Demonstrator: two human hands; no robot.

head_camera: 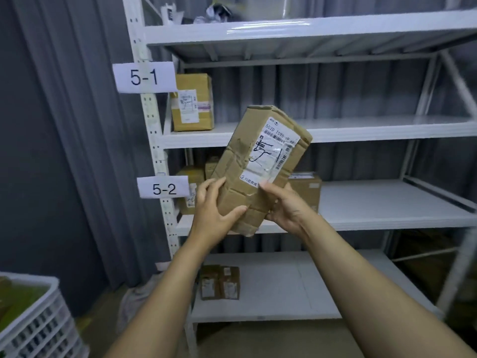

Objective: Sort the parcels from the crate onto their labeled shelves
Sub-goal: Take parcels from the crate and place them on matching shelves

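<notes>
I hold a dented brown cardboard parcel tilted in front of the white shelving, its white shipping label with handwriting facing me. My left hand grips its lower left corner, and my right hand grips its lower right edge, thumb on the label. A paper tag reading 5-1 marks the upper shelf. A tag reading 5-2 marks the shelf below. The white crate sits at the bottom left.
One box stands at the left end of the 5-1 shelf. Several boxes sit on the 5-2 shelf behind the held parcel. Two small boxes lie on the lowest shelf. Grey curtain hangs left of the rack.
</notes>
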